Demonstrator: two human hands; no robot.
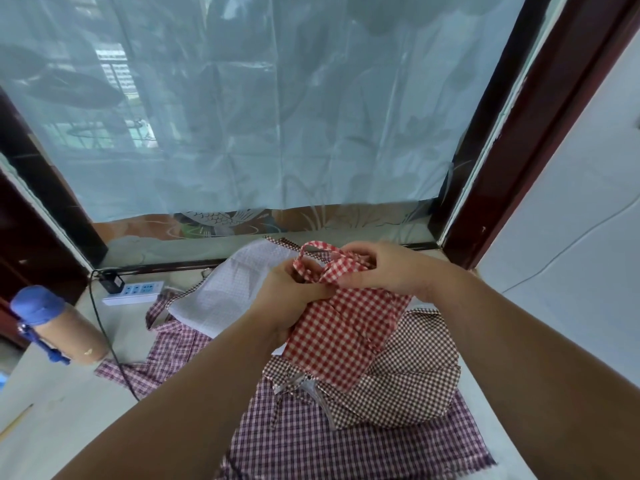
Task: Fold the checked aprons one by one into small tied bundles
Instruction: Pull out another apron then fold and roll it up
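Note:
A folded red-and-white checked apron (341, 336) is held up above the pile. My left hand (289, 299) grips its upper left edge and one strap. My right hand (384, 268) pinches the red checked strap (320, 261), which loops between both hands. Beneath lie a brown checked apron (412, 379), a purple plaid apron (301, 434) and a pale checked apron (235, 292), all spread flat on the surface.
A white power strip (133, 292) with a black plug and cable lies at the left by the window. A cardboard tube with a blue cap (52, 323) rests at the far left. A dark red window frame (512, 161) stands at the right.

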